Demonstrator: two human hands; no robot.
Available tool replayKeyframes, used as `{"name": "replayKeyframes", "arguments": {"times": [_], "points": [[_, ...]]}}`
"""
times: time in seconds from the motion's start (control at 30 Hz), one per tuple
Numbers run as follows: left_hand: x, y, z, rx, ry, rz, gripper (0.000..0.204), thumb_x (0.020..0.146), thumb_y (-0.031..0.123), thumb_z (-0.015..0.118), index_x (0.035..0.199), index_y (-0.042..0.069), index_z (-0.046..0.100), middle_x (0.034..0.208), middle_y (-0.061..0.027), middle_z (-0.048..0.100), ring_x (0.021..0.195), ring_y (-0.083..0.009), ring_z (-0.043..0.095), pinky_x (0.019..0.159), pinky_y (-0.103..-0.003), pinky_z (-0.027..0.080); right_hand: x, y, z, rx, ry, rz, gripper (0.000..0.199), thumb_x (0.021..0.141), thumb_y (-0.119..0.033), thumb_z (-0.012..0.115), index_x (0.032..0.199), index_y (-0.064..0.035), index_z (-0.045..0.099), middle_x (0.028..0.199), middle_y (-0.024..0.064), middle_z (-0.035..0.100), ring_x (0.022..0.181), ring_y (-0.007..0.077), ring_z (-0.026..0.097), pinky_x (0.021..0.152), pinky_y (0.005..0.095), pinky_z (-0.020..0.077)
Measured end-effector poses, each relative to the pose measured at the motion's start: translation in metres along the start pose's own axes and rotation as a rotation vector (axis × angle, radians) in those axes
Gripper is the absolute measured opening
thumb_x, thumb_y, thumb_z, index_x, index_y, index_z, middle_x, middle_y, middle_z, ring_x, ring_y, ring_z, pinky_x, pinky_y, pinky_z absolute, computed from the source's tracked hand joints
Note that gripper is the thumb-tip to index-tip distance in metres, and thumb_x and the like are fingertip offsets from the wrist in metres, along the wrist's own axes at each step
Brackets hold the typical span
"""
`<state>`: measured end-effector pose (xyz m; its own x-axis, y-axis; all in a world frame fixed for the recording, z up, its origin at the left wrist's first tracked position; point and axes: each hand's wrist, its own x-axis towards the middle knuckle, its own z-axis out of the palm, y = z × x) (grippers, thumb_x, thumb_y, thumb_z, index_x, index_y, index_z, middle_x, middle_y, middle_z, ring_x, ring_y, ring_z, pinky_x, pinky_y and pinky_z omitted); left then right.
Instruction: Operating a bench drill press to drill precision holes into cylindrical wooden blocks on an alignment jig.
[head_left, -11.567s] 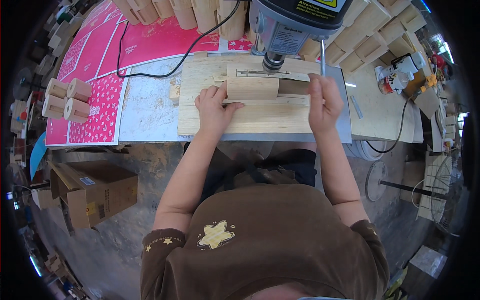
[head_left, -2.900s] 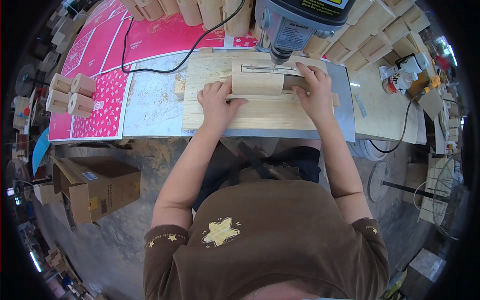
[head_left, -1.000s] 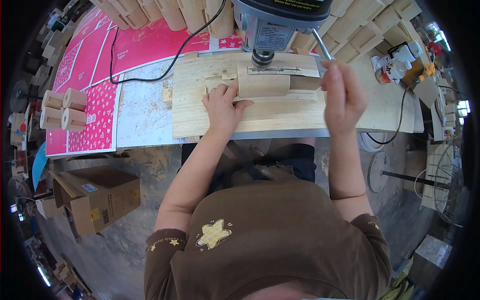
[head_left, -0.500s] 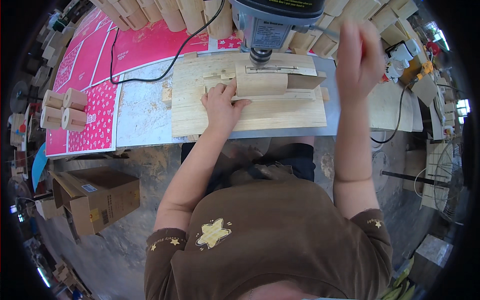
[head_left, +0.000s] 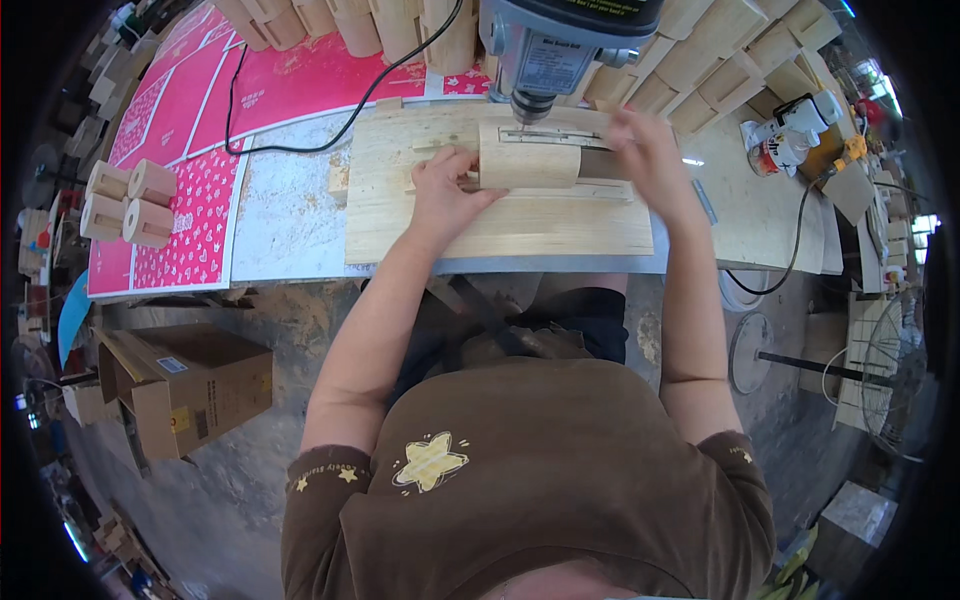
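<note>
1. The pale rounded wooden block (head_left: 528,166) lies on the light plywood board (head_left: 500,215) that tops the workbench, directly under the chuck of the grey drill press (head_left: 560,45). Its long axis runs left to right across the person's front.

2. The left hand (head_left: 445,195) is pressed against the block's left end, fingers curled loosely over the near corner and thumb along the board. It is bracing the block rather than gripping all the way round it.

3. The right hand (head_left: 648,165) is at the block's right end, over the narrow wooden strip (head_left: 600,190) that runs along the board there. It looks blurred, fingers part spread; I cannot tell whether it touches the block or has hold of anything.

4. So the block sits between the two hands, ahead of the person's chest, with the left hand plainly the one in firm contact and the right just beside the far end.

5. Around it: a black power cord (head_left: 330,135) trails over the pink printed sheets (head_left: 200,120) to the left, where short round wooden pegs (head_left: 130,200) are stacked.

6. An open brown cardboard box (head_left: 185,385) stands on the floor at the person's left, and a white and orange power tool (head_left: 790,135) rests on the bench at the right.
</note>
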<state>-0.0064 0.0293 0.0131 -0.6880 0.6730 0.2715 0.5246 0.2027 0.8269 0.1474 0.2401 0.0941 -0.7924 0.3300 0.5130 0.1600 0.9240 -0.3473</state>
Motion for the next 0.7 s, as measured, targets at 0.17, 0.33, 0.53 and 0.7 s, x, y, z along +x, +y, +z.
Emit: {"name": "replayKeyframes", "arguments": {"times": [0.17,0.33,0.53,0.7], "points": [[-0.003,0.007,-0.045,-0.22,-0.073,-0.14,0.034,0.057,0.012,0.082,0.086,0.004,0.067,0.083,-0.0018,0.06,0.083,-0.0133,0.057,0.079,-0.03,0.042,-0.023,-0.003,-0.001,0.019,-0.143,-0.033,0.026,0.078,-0.013,0.065,0.1,-0.0027,0.057,0.092,0.0148,0.059,0.09,0.0346,0.054,0.077,0.0411,0.0434],[-0.024,-0.001,-0.125,-0.293,0.015,-0.17,0.028,0.063,0.011,0.081,0.086,0.002,0.067,0.08,-0.0021,0.064,0.072,-0.0097,0.057,0.072,-0.024,0.045,-0.029,-0.009,-0.009,0.08,-0.177,-0.03,0.027,0.075,-0.007,0.066,0.099,-0.002,0.057,0.088,0.0144,0.058,0.084,0.0345,0.053,0.074,0.0405,0.0424],[-0.043,-0.023,-0.191,-0.571,0.235,-0.457,0.024,0.073,0.021,0.077,0.08,0.001,0.066,0.074,-0.0029,0.064,0.073,-0.009,0.056,0.07,-0.025,0.041,-0.038,-0.013,-0.006,0.013,-0.175,-0.04,0.025,0.075,-0.007,0.065,0.098,-0.0011,0.056,0.085,0.0153,0.056,0.083,0.0349,0.052,0.073,0.04,0.0412],[-0.067,-0.011,-0.246,-0.465,0.346,-0.356,0.029,0.07,0.021,0.079,0.086,0.0,0.068,0.089,-0.0059,0.063,0.084,-0.0136,0.057,0.077,-0.026,0.043,-0.047,-0.017,-0.002,-0.009,-0.127,-0.083,0.025,0.077,-0.005,0.063,0.101,0.0006,0.055,0.089,0.0178,0.053,0.086,0.037,0.05,0.075,0.0415,0.0402]]}}
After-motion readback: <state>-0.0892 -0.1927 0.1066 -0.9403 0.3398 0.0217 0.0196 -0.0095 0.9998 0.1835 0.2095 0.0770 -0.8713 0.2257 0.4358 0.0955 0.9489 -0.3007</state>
